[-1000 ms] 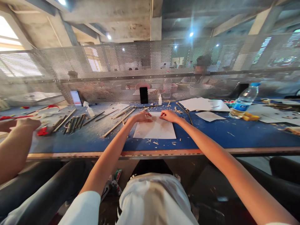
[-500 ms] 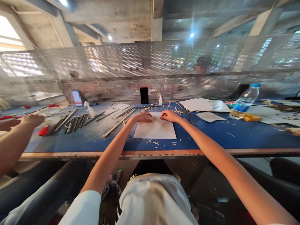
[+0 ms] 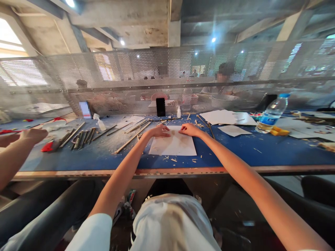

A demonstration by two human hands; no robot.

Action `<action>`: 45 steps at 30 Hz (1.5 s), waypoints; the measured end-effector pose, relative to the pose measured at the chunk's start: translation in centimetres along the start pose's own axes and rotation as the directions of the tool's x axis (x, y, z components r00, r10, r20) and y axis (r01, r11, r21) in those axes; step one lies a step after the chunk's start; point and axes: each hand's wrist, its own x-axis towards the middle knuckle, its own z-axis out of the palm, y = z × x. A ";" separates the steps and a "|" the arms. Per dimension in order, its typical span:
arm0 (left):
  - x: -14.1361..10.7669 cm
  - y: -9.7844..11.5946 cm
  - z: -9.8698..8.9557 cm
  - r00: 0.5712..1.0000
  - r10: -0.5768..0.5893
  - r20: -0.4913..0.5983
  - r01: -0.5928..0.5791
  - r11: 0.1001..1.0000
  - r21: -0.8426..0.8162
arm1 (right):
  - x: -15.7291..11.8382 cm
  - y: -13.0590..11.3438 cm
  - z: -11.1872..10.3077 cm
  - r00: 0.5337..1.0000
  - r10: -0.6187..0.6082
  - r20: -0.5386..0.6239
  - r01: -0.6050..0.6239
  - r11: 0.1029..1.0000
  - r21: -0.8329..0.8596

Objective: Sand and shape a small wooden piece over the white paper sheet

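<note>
A sheet of white paper [image 3: 172,148] lies on the blue tabletop [image 3: 227,153], in the middle near its front edge; the person's left hand [image 3: 159,130] bends over the sheet's far left part, fingers loosely curled, and from here I can't tell whether they grip anything; the right hand [image 3: 189,129], at its far right, has fingertips drawn together, any hold too small to make out; wood shavings [image 3: 173,160] lie nearer; a black smartphone [image 3: 160,107] stands beyond.

Head cam, wide, aimed fwd/down at L hand [image 3: 159,130], R hand [image 3: 190,129], tbl [image 3: 277,153]
</note>
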 end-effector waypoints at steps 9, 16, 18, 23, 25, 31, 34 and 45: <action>-0.3 0.6 -0.2 1.000 -0.030 0.008 0.030 0.999 -0.026 | -0.1 -0.3 0.0 1.000 -0.009 0.004 0.009 0.999 -0.032; -0.1 0.5 0.0 1.000 -0.027 0.007 0.027 0.999 -0.038 | 0.0 0.0 0.1 1.000 0.004 -0.014 -0.004 1.000 -0.026; -0.1 0.3 0.0 1.000 -0.016 0.009 0.016 1.000 -0.027 | 0.0 0.2 0.0 1.000 -0.022 0.020 0.022 0.999 0.024; 0.0 0.0 0.0 1.000 0.000 -0.001 0.000 1.000 -0.011 | 0.1 0.3 -0.1 0.999 -0.004 -0.046 0.003 0.999 -0.040; 0.0 0.0 0.0 1.000 -0.006 0.006 0.007 1.000 -0.015 | 0.1 0.3 -0.2 1.000 -0.026 0.009 0.026 1.000 -0.018; 0.2 -0.2 0.1 1.000 -0.021 0.014 0.021 0.999 -0.041 | -0.1 0.1 -0.3 0.999 -0.016 -0.030 0.013 0.997 -0.078; 0.3 -0.3 0.2 1.000 -0.017 0.024 0.018 0.998 -0.061 | -0.2 -0.1 -0.3 0.999 -0.037 0.013 0.037 0.998 -0.057; 0.3 -0.2 0.1 1.000 -0.019 0.006 0.020 0.999 -0.033 | -0.5 -0.6 -0.6 1.000 0.003 -0.021 -0.006 0.994 -0.111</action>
